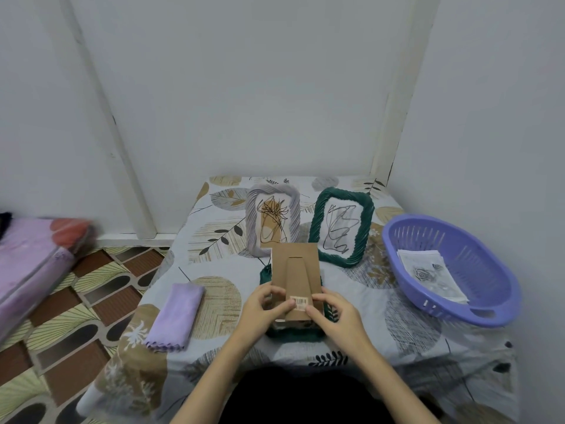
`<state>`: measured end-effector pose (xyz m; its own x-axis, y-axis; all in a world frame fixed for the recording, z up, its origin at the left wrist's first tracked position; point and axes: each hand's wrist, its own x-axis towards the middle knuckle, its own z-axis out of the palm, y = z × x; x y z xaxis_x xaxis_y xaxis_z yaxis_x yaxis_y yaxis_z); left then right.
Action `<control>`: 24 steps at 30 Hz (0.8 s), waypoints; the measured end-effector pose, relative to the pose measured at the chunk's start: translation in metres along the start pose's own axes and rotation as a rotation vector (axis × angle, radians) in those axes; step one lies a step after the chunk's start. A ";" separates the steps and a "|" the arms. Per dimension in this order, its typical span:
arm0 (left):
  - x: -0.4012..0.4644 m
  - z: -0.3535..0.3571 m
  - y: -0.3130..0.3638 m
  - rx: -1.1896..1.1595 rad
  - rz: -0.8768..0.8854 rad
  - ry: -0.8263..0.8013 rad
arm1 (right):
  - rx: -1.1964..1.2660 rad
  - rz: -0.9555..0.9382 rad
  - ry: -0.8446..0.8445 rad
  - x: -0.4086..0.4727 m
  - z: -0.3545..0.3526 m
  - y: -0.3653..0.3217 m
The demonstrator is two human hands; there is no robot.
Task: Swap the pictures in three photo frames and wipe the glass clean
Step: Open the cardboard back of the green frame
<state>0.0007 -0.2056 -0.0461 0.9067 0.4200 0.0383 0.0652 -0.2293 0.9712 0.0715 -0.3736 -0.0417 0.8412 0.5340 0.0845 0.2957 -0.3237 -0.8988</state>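
Fingers of the left hand (pixel 263 304) and right hand (pixel 331 313) curl round the lower edges of a brown backing board (pixel 295 276), pinching it, seemingly to work it off a dark green frame (pixel 293 332) lying face down on the table (pixel 382 347). Two more frames stand behind, grey (pixel 272 221) and green (pixel 342 226), making three. One purple cloth (pixel 175 316) waits on the left for wiping; one basket (pixel 458 267) on the right holds spare pictures (pixel 428 273).

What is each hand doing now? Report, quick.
Left hand: pinching the backing board.
Right hand: pinching the same board's lower right edge.
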 end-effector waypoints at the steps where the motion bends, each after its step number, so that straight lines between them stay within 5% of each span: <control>1: 0.000 0.000 0.001 -0.040 -0.018 0.005 | 0.001 -0.007 0.006 0.001 0.000 0.001; 5: -0.004 0.003 0.005 -0.118 -0.074 0.011 | -0.044 -0.015 0.020 0.003 0.002 0.000; 14: 0.004 0.003 -0.005 0.240 -0.020 -0.056 | -0.069 0.092 0.047 0.004 0.013 0.011; 24: 0.006 0.005 -0.005 0.134 0.067 0.065 | -0.070 0.026 0.037 0.006 0.010 0.010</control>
<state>0.0082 -0.2060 -0.0515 0.8822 0.4549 0.1215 0.0645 -0.3723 0.9259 0.0750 -0.3661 -0.0544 0.8648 0.4960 0.0782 0.3034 -0.3919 -0.8685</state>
